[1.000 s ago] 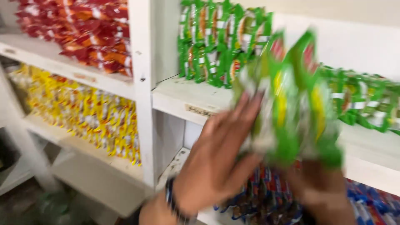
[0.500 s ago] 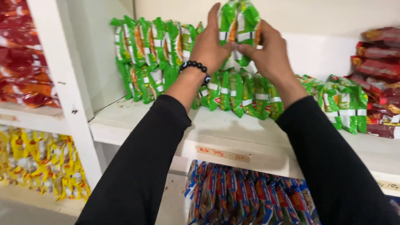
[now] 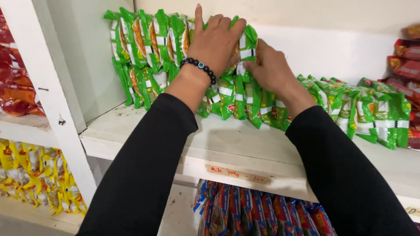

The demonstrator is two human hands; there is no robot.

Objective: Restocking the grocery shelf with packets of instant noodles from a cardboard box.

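Note:
Green snack packets (image 3: 148, 39) stand in two stacked rows on a white shelf (image 3: 245, 148). My left hand (image 3: 214, 41), with a black bead bracelet at the wrist, lies flat over the top-row packets, fingers spread upward. My right hand (image 3: 269, 65) pinches the rightmost top-row green packet (image 3: 248, 50) by its side, pressing it against the row. More green packets (image 3: 376, 111) lean along the shelf to the right. Both arms wear black sleeves.
A white upright post (image 3: 48, 87) divides the shelving. Red packets (image 3: 17, 94) sit at the left, yellow packets (image 3: 30, 175) below them, blue and red packets (image 3: 262, 214) under the shelf, dark red packets (image 3: 407, 65) at the far right.
My hands have carried the green packets from in front of me up to the shelf's top row and now press them into the stack. The view has moved closer.

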